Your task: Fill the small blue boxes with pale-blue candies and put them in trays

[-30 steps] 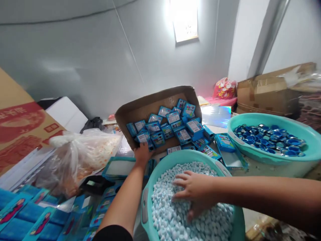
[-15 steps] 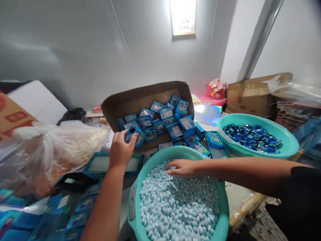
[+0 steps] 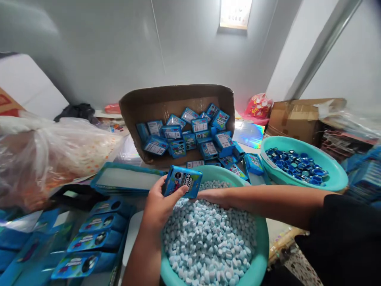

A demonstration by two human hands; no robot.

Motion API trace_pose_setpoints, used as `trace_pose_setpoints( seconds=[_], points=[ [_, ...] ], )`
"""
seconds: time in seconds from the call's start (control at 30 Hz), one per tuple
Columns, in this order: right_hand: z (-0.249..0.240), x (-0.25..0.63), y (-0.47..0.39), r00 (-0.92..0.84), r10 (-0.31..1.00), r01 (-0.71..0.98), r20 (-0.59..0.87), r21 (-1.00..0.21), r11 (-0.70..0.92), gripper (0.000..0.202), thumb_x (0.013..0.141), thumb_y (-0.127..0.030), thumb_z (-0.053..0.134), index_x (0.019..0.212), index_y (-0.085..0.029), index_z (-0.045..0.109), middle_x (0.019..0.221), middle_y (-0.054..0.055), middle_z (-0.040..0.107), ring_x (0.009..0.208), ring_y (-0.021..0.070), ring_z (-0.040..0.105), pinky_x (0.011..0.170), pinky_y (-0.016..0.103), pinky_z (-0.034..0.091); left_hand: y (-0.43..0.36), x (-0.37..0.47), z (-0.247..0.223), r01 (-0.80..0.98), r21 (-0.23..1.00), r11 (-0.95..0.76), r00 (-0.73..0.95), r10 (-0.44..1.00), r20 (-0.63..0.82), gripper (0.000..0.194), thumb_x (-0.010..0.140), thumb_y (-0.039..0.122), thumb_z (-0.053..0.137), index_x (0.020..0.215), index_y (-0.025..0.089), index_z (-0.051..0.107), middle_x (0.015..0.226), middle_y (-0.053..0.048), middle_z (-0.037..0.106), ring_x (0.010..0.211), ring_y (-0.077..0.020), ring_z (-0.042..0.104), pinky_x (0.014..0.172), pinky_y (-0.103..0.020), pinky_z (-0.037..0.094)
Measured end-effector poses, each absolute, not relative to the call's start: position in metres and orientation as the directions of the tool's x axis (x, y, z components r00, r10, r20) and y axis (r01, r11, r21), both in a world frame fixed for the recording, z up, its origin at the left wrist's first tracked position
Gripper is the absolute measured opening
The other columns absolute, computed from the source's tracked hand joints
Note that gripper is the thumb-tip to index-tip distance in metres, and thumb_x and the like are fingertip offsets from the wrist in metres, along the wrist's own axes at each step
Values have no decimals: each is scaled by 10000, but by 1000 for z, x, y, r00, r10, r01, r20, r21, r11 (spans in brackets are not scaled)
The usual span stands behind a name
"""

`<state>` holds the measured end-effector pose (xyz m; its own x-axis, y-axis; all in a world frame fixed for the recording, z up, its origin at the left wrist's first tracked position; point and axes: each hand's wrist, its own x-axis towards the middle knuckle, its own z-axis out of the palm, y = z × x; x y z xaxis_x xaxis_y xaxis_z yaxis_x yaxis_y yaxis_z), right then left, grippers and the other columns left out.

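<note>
My left hand [image 3: 165, 202] is closed around a small blue printed candy box [image 3: 183, 182], held tilted above the left rim of a turquoise tub [image 3: 264, 254]. Small pale blue and white candies [image 3: 208, 242] fill the tub. My right hand [image 3: 216, 197] lies low among the candies, its fingers stretched out towards the box. Its fingertips are hidden by the box and the candies. Behind the tub, a cardboard carton [image 3: 175, 93] tipped towards me holds many similar blue boxes [image 3: 200, 125].
To the right is another turquoise tub [image 3: 303, 184] with shiny blue caps [image 3: 300, 165]. Blue boxes with round holes [image 3: 95, 240] stand in rows at lower left. Blue-edged trays [image 3: 127, 178] lie behind them, beside a clear plastic bag [image 3: 71, 147]. A brown carton [image 3: 293, 119] sits back right.
My left hand has brought the blue box from the carton's front over the tub, close to my right hand. My right hand has sunk lower into the candies. The view has shifted slightly.
</note>
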<state>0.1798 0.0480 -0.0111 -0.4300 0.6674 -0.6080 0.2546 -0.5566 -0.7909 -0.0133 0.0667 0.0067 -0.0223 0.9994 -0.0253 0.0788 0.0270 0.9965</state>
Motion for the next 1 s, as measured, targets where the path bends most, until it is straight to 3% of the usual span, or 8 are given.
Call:
trace_pose_setpoints(
  seconds=[0.13, 0.23, 0.37, 0.47, 0.6, 0.77, 0.87, 1.0],
  points=[
    [-9, 178, 52, -471, 634, 166, -614, -767, -620, 161, 763, -361, 675, 817, -216, 721, 769, 6, 722, 697, 193, 653, 647, 296, 470, 62, -17, 3, 81, 996, -23, -78, 997, 29, 738, 532, 479, 894, 1131, 141, 627, 898, -63, 739, 802, -232, 717, 774, -324, 568],
    [-5, 178, 55, -435, 657, 284, -616, -786, -549, 174, 706, -363, 746, 800, -223, 704, 716, -29, 680, 632, 158, 599, 577, 253, 428, 58, -18, -4, 3, 997, -76, -143, 987, 75, 813, 562, 440, 898, 1261, 179, 576, 991, -72, 741, 864, -232, 728, 799, -321, 577],
    [-1, 179, 52, -375, 765, 458, -523, -822, -338, 294, 614, -403, 833, 784, -196, 711, 661, -52, 628, 631, 127, 537, 573, 219, 390, 53, -19, -11, 46, 994, -104, -76, 991, 107, 826, 627, 418, 888, 1351, 212, 548, 1088, -93, 737, 949, -251, 728, 848, -342, 580],
    [3, 178, 46, -405, 840, 469, -360, -871, -147, 275, 642, -382, 811, 764, -167, 692, 621, -62, 579, 617, 102, 493, 569, 204, 364, 51, -22, -13, 89, 984, -156, -21, 987, 158, 701, 686, 403, 856, 1308, 209, 596, 1111, -90, 732, 1001, -260, 715, 909, -356, 563],
    [12, 177, 37, -351, 888, 496, -296, -863, -91, 264, 649, -349, 798, 795, -158, 690, 555, -80, 492, 539, 78, 426, 484, 194, 296, 51, -24, -13, 200, 935, -293, 36, 956, 292, 474, 758, 352, 789, 1192, 210, 663, 1141, -81, 712, 1061, -257, 689, 962, -350, 532],
    [33, 175, 28, -322, 907, 285, -271, -941, -181, 340, 631, -412, 818, 794, -163, 654, 544, -53, 565, 495, 98, 518, 459, 191, 366, 49, -19, -12, 139, 946, -293, 184, 946, 266, 485, 796, 335, 747, 1257, 239, 627, 1213, -83, 690, 1101, -253, 678, 967, -351, 529],
    [47, 174, 26, -284, 914, 178, -291, -952, -248, 331, 647, -428, 802, 786, -175, 640, 512, -46, 579, 438, 102, 525, 405, 186, 359, 49, -18, -12, 205, 931, -301, 272, 932, 242, 449, 770, 300, 752, 1206, 244, 663, 1199, -87, 695, 1100, -273, 672, 984, -392, 521],
    [57, 173, 32, -169, 967, 24, -188, -982, -187, 296, 669, -396, 801, 784, -182, 632, 561, -31, 623, 422, 104, 540, 356, 174, 326, 46, -18, -9, 249, 938, -242, 302, 939, 162, 458, 715, 263, 761, 1162, 239, 665, 1106, -75, 724, 1005, -272, 690, 917, -397, 541]
  ],
)
